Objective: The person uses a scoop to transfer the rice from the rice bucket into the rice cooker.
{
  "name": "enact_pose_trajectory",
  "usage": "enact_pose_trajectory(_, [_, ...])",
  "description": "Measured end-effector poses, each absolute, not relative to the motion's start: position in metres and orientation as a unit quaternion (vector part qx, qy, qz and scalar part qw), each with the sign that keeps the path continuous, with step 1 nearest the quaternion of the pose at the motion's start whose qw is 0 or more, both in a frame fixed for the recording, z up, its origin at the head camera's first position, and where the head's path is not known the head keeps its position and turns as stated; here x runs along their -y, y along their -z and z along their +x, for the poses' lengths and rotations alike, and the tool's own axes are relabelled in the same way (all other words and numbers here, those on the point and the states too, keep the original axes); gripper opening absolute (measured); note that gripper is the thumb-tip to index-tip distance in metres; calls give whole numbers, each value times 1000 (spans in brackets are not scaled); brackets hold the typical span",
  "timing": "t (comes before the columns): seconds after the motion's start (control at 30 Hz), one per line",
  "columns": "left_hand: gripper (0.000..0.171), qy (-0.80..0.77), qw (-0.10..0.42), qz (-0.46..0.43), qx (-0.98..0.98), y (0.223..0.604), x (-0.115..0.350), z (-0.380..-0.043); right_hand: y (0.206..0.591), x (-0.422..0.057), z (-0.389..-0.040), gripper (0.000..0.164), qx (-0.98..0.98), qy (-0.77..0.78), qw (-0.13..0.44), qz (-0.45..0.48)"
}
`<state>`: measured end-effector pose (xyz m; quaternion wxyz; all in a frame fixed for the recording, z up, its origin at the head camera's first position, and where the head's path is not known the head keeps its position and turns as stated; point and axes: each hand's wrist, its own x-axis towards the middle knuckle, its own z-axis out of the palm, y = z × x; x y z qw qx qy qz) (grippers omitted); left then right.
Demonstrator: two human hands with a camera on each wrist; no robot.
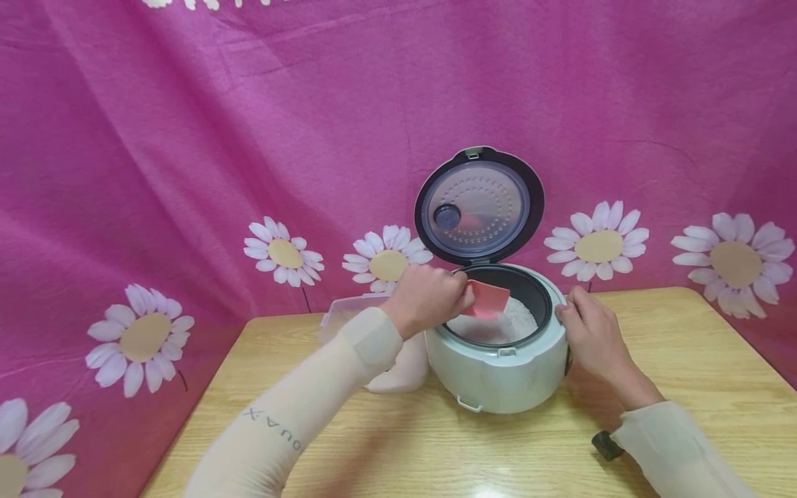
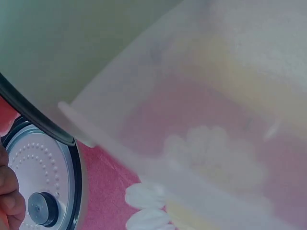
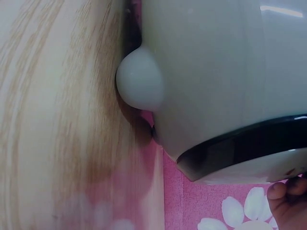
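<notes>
My left hand [image 1: 429, 297] holds a coral-pink scoop [image 1: 490, 301] inside the mouth of a pale rice cooker [image 1: 498, 384]. White rice [image 1: 521, 319] lies in its dark inner pot, just below the scoop. The handle end is hidden in my fist; in the left wrist view only the curled fingers [image 2: 10, 191] and a bit of the scoop show at the edge. With its thumb by the rim, my right hand [image 1: 594, 339] grips the cooker's right side. The cooker's round lid [image 1: 482, 207] stands raised at the back.
A translucent plastic container [image 1: 405, 366] stands on the wooden table [image 1: 672, 373], left of the cooker and partly behind my left forearm. A magenta cloth [image 1: 299, 138] with daisies hangs behind the table. A small white latch loop [image 1: 468, 405] sticks out at the cooker's lower front.
</notes>
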<state>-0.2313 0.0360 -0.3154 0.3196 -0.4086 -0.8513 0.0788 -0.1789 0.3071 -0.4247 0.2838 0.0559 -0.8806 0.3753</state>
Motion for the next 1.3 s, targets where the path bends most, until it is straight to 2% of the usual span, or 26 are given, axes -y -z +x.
enact_pose_trajectory(0.5, [32,-73,331,-404,850,311,-24,-231,425,-307,-178,20,882,-377,277,56])
enact_pose_trajectory(0.83, [33,-77,321,-407,852,312,-16,-231,425,-307,-178,20,880,-379,280,55])
enact_pose_trajectory(1.1, [33,-119,393,-429,804,318,-10,-232,427,-307,-179,20,879,-376,286,58])
enact_pose_trajectory(1.3, [25,-165,422,-456,766,320,-6,-231,426,-307,-179,20,884,-374,276,55])
